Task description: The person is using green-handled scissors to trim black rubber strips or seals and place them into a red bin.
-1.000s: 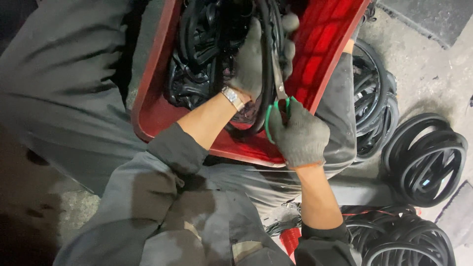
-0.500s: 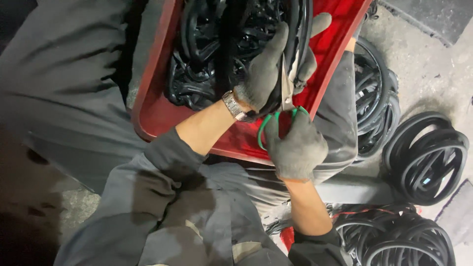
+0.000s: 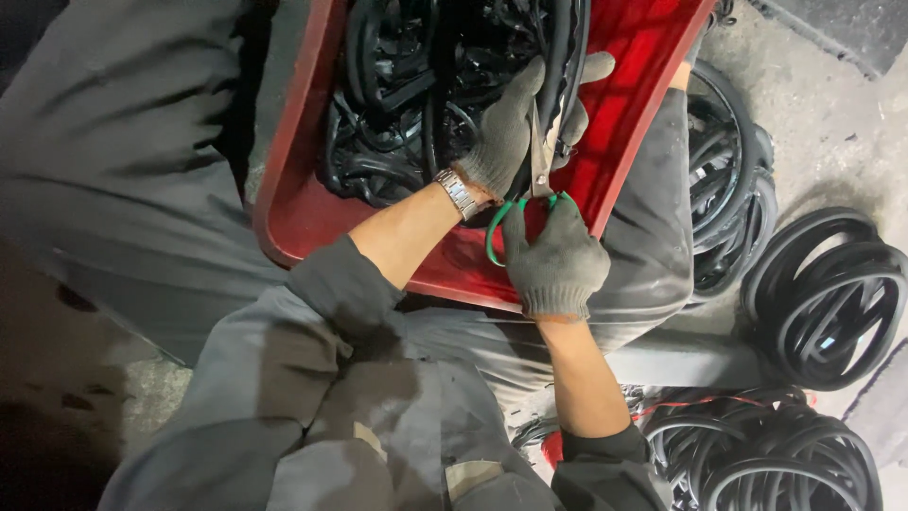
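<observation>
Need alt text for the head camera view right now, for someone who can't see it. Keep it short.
A person's gloved right hand works green-handled scissors on black rubber strips gripped by the gloved left hand, over a red plastic tray full of tangled black rubber. The tray rests on the person's grey-clothed lap; coils of black rubber rings lie on the concrete floor to the right.

A single camera sits on the person's head and looks steeply down over the chest and lap, close to the work. The forearms enter from the bottom of the frame and the gloved left hand (image 3: 515, 128) and right hand (image 3: 556, 265) meet just above the middle. A red tray (image 3: 653, 57) on the knees fills the upper centre and is cut off by the top edge. Concrete floor (image 3: 832, 142) shows at the right, with black rubber rings (image 3: 832, 298) there. No second view exists, so nothing overlaps.
</observation>
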